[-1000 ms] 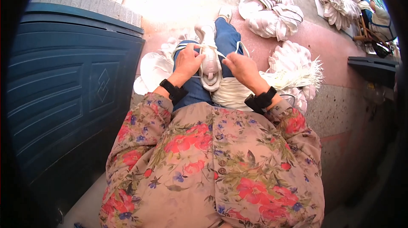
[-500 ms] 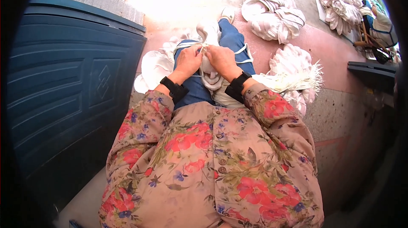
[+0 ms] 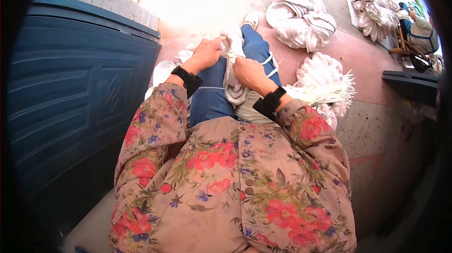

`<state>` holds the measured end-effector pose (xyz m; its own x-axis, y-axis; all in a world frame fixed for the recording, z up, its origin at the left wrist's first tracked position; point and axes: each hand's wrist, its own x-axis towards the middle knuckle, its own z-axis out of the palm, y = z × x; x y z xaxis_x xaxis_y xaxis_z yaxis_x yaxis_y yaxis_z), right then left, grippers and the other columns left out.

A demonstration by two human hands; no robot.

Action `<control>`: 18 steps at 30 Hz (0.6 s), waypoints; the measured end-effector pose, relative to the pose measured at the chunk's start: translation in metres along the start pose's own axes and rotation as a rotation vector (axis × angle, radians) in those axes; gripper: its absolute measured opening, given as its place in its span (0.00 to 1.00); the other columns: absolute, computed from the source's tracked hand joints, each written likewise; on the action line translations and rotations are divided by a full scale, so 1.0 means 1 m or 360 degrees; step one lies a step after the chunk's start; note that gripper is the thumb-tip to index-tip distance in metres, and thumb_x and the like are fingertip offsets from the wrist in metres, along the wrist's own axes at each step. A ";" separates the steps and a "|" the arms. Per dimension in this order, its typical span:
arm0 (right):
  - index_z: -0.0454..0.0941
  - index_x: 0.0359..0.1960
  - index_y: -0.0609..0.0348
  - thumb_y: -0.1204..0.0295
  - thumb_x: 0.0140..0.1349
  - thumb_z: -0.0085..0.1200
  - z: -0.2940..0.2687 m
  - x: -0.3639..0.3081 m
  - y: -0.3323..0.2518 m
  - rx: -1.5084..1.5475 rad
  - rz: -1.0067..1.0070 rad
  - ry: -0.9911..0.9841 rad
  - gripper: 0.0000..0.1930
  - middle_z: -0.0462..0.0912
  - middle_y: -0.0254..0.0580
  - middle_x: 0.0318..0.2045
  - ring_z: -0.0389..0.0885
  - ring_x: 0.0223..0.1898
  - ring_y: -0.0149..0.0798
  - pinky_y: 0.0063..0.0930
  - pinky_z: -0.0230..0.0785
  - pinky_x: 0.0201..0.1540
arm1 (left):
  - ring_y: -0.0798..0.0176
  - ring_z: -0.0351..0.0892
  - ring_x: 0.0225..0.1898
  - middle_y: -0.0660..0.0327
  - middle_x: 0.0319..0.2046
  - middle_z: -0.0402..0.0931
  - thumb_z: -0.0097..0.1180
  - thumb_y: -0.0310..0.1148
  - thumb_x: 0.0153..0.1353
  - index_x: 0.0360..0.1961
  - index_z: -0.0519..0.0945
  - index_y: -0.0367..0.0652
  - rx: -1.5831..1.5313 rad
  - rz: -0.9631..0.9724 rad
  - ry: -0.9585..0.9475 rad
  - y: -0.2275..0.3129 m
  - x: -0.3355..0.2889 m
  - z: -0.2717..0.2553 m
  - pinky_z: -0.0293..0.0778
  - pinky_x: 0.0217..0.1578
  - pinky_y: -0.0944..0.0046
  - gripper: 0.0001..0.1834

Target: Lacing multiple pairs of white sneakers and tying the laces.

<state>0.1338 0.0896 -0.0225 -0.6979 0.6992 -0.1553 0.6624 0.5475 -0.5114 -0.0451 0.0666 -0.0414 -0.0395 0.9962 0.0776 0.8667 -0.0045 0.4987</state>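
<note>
Across my blue-trousered legs lies a bundle point(image 3: 235, 93) of folded white knitted pieces that look like gloves. A white tie strip point(image 3: 229, 55) crosses it and runs between my two hands. My left hand point(image 3: 206, 54), at the bundle's left side, is closed with thumb and forefinger on the strip. To the right and slightly nearer, my right hand point(image 3: 249, 72) is closed on the strip's other side, its fingertips against the bundle. Pale loose strips point(image 3: 268, 62) lie over my right leg. The exact crossing of the strip is too small to make out.
Two white bundles point(image 3: 301, 20) point(image 3: 320, 70) lie on the floor to the right, the nearer beside a sheaf of cream strips point(image 3: 329, 89). More white bundles point(image 3: 375, 10) stand at the far right by a bag point(image 3: 422, 34). A blue panelled door point(image 3: 80, 83) stands close on the left.
My hands have moved apart: the left went left and up, the right a little right and down. The strip between them now shows over the bundle.
</note>
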 end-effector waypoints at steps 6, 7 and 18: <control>0.71 0.26 0.59 0.65 0.55 0.45 -0.017 -0.034 0.029 0.1515 0.0429 -0.0273 0.10 0.73 0.41 0.21 0.72 0.22 0.35 0.27 0.64 0.23 | 0.71 0.70 0.30 0.63 0.26 0.73 0.51 0.26 0.48 0.51 0.67 0.39 -0.0831 -0.0501 -0.0529 0.013 0.015 -0.021 0.65 0.30 0.73 0.25; 0.71 0.25 0.56 0.64 0.55 0.46 -0.034 -0.041 0.029 0.1899 0.0621 -0.0379 0.09 0.70 0.33 0.18 0.69 0.20 0.28 0.20 0.61 0.21 | 0.72 0.68 0.28 0.65 0.24 0.71 0.51 0.26 0.47 0.51 0.68 0.40 -0.1130 -0.0702 -0.0449 0.013 0.014 -0.025 0.64 0.29 0.74 0.25; 0.60 0.20 0.56 0.72 0.58 0.40 -0.320 -0.122 0.013 0.2097 -0.1361 0.0969 0.09 0.52 0.24 0.11 0.49 0.15 0.21 0.16 0.43 0.18 | 0.73 0.69 0.32 0.63 0.30 0.74 0.47 0.28 0.53 0.48 0.68 0.38 -0.1019 -0.0674 -0.0275 0.017 0.000 -0.003 0.65 0.33 0.73 0.19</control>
<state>0.3146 0.1586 0.2599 -0.3033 0.6616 0.6858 -0.7066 0.3267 -0.6277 -0.0320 0.0666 -0.0306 -0.1790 0.9234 -0.3394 0.3379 0.3817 0.8603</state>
